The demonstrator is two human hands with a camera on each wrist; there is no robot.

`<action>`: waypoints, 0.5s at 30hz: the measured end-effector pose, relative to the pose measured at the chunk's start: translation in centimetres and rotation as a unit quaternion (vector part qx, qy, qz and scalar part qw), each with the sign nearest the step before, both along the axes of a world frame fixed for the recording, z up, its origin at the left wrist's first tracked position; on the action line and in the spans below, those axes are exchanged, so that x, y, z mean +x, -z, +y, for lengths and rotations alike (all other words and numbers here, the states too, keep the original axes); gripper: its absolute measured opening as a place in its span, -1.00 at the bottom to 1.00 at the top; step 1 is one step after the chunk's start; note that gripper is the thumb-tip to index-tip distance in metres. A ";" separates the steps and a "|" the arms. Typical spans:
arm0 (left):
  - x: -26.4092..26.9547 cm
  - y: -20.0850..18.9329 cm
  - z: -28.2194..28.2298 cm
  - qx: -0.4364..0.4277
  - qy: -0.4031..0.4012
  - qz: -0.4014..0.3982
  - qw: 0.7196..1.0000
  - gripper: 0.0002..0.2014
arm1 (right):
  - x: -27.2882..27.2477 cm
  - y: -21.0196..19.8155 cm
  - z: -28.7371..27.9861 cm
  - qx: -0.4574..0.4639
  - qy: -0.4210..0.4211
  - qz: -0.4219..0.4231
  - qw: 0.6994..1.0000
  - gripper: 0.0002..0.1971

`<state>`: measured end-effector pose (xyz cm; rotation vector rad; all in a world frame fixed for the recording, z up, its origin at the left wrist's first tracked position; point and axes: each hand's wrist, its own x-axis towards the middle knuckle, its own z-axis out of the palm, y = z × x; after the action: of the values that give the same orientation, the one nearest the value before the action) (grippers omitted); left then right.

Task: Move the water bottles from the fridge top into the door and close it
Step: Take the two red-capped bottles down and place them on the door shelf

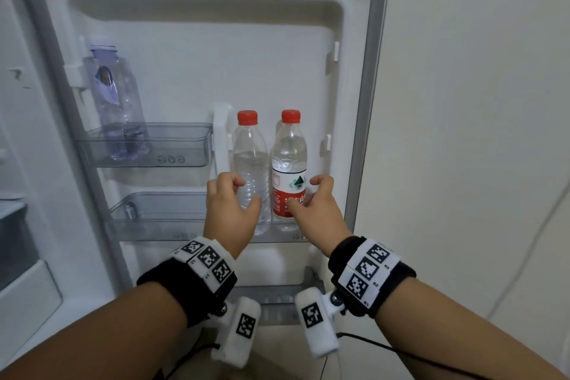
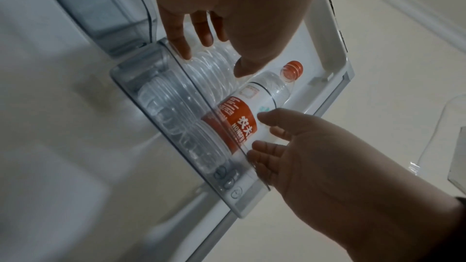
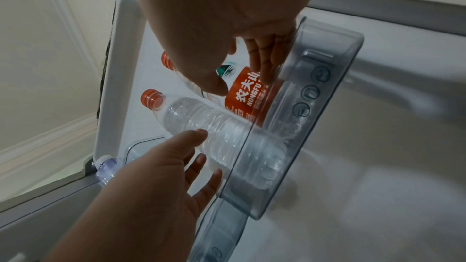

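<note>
Cream wall (image 1: 478, 102), pale moulding (image 3: 45, 142)

We read "NONGFU" in white capitals on the red band of the labelled water bottle (image 3: 252, 95), with large white Chinese characters "农夫山" above it; the smaller print on that label was too fine to read. In the left wrist view only "NONGF" showed on the same bottle (image 2: 242, 119). Round pictogram icons were embossed on the clear door shelf (image 3: 312, 91), no words. The wrist bands (image 1: 368, 268) carried black-and-white square marker codes with tiny illegible digits
</note>
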<state>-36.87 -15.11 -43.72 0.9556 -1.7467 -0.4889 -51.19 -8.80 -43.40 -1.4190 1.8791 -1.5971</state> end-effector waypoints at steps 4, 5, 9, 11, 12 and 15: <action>0.7 0.7 1.6 0.007 0.024 -0.008 1.000 -0.67 | 1.1 -0.3 1.4 0.010 0.009 0.008 1.000 -0.56; 0.9 0.8 2.0 0.007 0.030 -0.013 0.999 -0.67 | 1.4 -0.3 1.8 0.011 0.011 0.009 1.000 -0.58; 2.4 1.1 3.7 0.006 0.050 -0.027 0.998 -0.63 | 3.3 -0.3 3.6 0.013 0.020 0.003 1.000 -0.65; 3.3 1.3 4.7 0.003 0.054 -0.041 0.998 -0.62 | 4.4 -0.1 4.4 0.009 0.025 0.004 1.000 -0.65; 4.0 1.4 5.5 0.005 0.060 -0.045 0.997 -0.61 | 5.2 0.0 5.0 0.009 0.027 0.002 1.000 -0.65; 5.3 1.7 7.0 0.003 0.076 -0.041 0.996 -0.59 | 7.1 0.3 6.4 0.001 0.024 0.003 1.000 -0.66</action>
<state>-31.61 -8.13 -45.46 0.8619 -1.9021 -0.5588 -44.06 -2.44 -43.72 -1.3892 1.9318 -1.6138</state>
